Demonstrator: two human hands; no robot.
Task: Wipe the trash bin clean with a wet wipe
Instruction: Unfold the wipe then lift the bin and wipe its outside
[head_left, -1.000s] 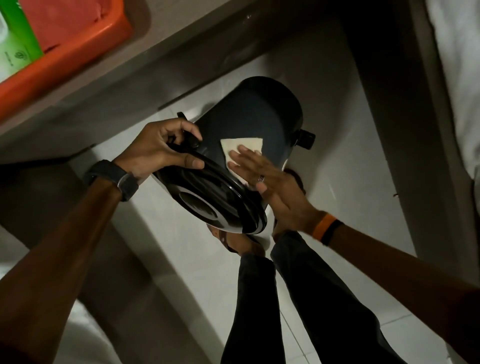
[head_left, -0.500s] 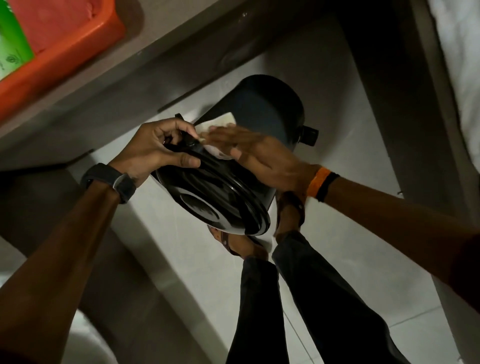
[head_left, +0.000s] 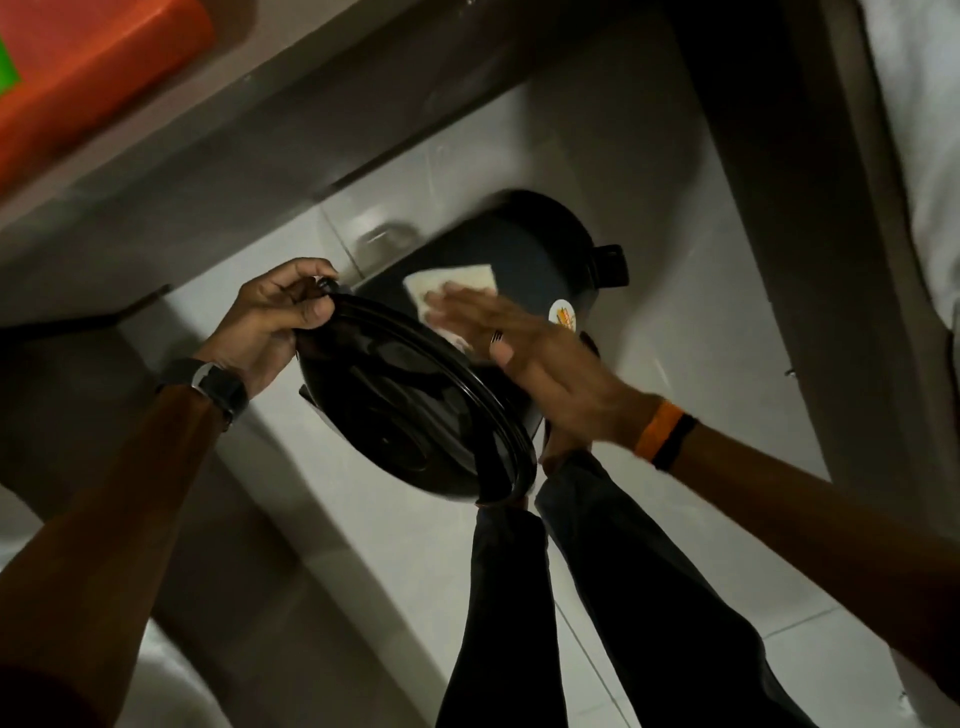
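Above floor tiles: dark bin (head_left: 530, 260) tilted, glossy lid (head_left: 415, 410), white wipe (head_left: 457, 283) on side.

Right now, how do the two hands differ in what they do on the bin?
The left hand curls its fingers around the lid rim of the trash bin; the right hand lies flat and open, pressing the wet wipe on the bin's side. The left wears a watch, the right wristbands. Both touch the bin.

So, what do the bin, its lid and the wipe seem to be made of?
Trash bin: probably plastic with a matte, dark body, though it is dim and blurred. Lid: glossy black, likely moulded plastic, with raised rings catching highlights. Wet wipe: thin, pale, soft sheet lying flat under the right hand.
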